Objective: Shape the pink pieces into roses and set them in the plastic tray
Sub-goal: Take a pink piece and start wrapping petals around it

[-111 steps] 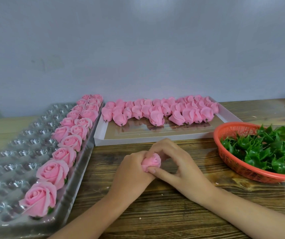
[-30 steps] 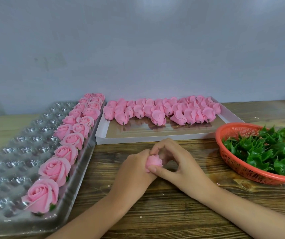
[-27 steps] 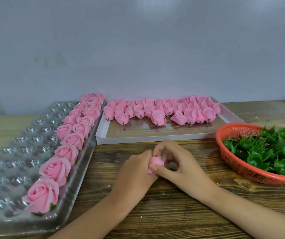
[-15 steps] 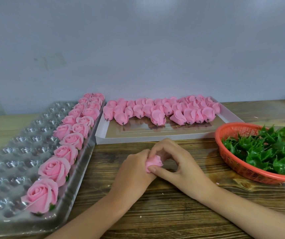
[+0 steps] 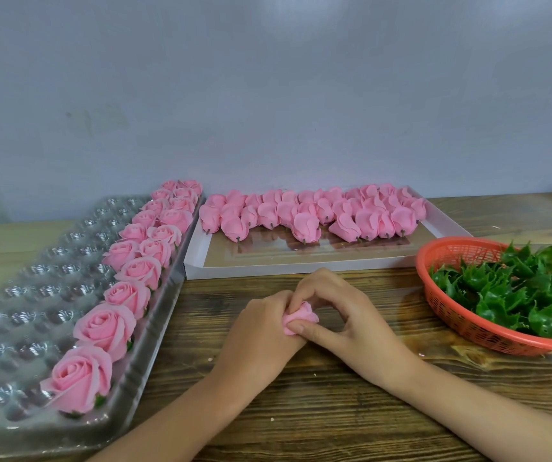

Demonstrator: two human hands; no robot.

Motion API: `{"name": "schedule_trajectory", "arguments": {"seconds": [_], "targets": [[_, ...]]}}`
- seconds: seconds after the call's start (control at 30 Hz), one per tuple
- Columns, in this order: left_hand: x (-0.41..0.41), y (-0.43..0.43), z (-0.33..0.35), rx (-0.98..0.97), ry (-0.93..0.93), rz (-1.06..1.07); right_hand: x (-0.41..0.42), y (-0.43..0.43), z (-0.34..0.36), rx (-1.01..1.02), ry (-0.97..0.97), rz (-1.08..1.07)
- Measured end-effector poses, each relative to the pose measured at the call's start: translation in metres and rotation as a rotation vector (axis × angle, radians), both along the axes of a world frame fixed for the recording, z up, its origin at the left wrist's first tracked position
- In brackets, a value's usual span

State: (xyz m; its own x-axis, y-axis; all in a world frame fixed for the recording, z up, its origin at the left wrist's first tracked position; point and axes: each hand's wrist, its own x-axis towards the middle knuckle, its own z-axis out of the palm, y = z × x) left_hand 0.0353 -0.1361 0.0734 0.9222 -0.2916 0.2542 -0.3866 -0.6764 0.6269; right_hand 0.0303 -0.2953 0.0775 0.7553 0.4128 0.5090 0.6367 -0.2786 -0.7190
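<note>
Your left hand (image 5: 257, 331) and right hand (image 5: 344, 315) both close their grip, fingers curled, on one soft, matte pink piece (image 5: 301, 316) with folded petals, over the grained wooden surface (image 5: 334, 411), right of the clear dimpled plastic tray (image 5: 154, 331) holding finished roses (image 5: 104, 325).

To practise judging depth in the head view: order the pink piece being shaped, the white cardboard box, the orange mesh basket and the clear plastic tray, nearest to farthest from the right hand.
1. Pink piece, pinched by the right hand.
2. White cardboard box, just beyond the fingers.
3. Orange mesh basket, to the right.
4. Clear plastic tray, far left.
</note>
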Motion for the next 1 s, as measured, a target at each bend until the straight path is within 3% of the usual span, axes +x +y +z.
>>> {"name": "schedule_trajectory", "arguments": {"seconds": [0.13, 0.43, 0.53, 0.77, 1.0], "targets": [[-0.002, 0.000, -0.003, 0.032, -0.061, -0.003, -0.001, 0.000, -0.001, 0.044, 0.079, -0.019], [0.009, -0.003, 0.002, 0.095, -0.048, -0.003, 0.004, -0.001, -0.002, 0.021, 0.016, -0.012], [0.014, -0.002, 0.005, 0.073, -0.005, -0.015, 0.005, 0.001, -0.001, 0.099, 0.068, -0.035], [0.014, 0.001, -0.002, 0.213, -0.154, 0.026, 0.009, 0.006, -0.001, 0.146, 0.221, -0.080], [0.016, 0.002, -0.002, 0.204, -0.104, 0.038, 0.013, 0.005, -0.004, 0.062, 0.269, -0.083]]}}
